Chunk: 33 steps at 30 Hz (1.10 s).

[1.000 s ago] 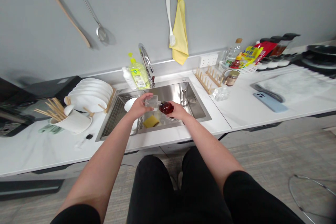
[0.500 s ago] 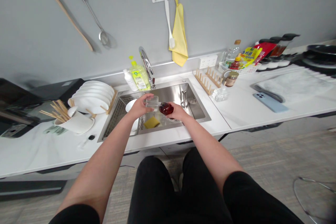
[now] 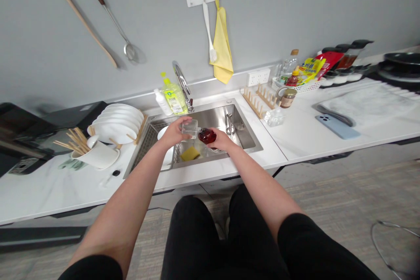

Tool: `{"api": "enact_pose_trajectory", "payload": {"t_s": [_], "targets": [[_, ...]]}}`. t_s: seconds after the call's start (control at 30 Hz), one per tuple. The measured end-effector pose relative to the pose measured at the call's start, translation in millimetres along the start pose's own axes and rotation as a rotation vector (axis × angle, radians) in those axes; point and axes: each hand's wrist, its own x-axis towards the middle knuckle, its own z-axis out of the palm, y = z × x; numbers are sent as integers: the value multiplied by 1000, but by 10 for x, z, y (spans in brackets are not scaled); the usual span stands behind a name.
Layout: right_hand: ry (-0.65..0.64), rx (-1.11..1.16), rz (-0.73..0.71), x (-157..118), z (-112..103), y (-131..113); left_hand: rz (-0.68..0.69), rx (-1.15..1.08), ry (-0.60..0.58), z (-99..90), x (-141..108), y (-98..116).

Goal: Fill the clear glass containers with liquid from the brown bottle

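Note:
Over the sink (image 3: 210,164), my left hand (image 3: 175,132) is closed around a clear, empty-looking container (image 3: 189,128). My right hand (image 3: 222,140) grips a small bottle of dark red liquid (image 3: 206,136), tilted on its side. The bottle's neck points left at the container's mouth; whether the two touch I cannot tell. Below them in the basin lies a yellow sponge (image 3: 190,153). White dishes (image 3: 167,157) sit in the wire basket (image 3: 146,142) on the sink's left side, partly hidden by my left arm.
Behind the sink stand the faucet (image 3: 183,83) and a yellow-green soap bottle (image 3: 173,96). White plates (image 3: 113,124) and a chopstick holder (image 3: 98,155) are on the left. To the right are a wooden rack (image 3: 257,101), a jar (image 3: 288,98) and a phone (image 3: 337,126).
The camera view has shifted slightly. Both hands keep their grips on the container and the red bottle, almost unmoved.

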Motion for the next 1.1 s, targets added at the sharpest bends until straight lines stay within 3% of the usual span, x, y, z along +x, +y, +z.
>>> {"api": "enact_pose_trajectory", "payload": {"t_s": [1.1], "targets": [[3,77,9,30,18,81,77,146,-59,-88,166,173]]}}
